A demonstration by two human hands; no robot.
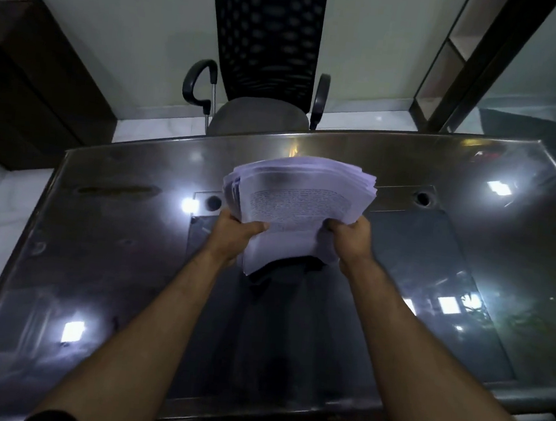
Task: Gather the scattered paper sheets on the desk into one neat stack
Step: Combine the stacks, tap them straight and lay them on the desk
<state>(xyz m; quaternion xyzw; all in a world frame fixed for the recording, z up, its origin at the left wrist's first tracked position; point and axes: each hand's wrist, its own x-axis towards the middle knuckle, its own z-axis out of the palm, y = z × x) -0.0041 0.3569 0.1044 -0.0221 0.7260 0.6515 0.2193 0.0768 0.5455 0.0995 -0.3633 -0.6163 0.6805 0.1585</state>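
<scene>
A thick bundle of white printed paper sheets (299,199) is lifted above the middle of the dark glass-topped desk (103,244). My left hand (233,235) grips its near left side with the thumb laid over the top sheet. My right hand (352,236) grips the near right side, fingers curled under. The far edges of the sheets fan out unevenly and the bundle bends upward. No loose sheets are visible on the desk.
A black mesh office chair (264,59) stands behind the far edge of the desk. A dark cabinet (34,85) is at the left, and a glass partition (520,81) at the right. Two round cable holes (422,197) sit in the desk surface.
</scene>
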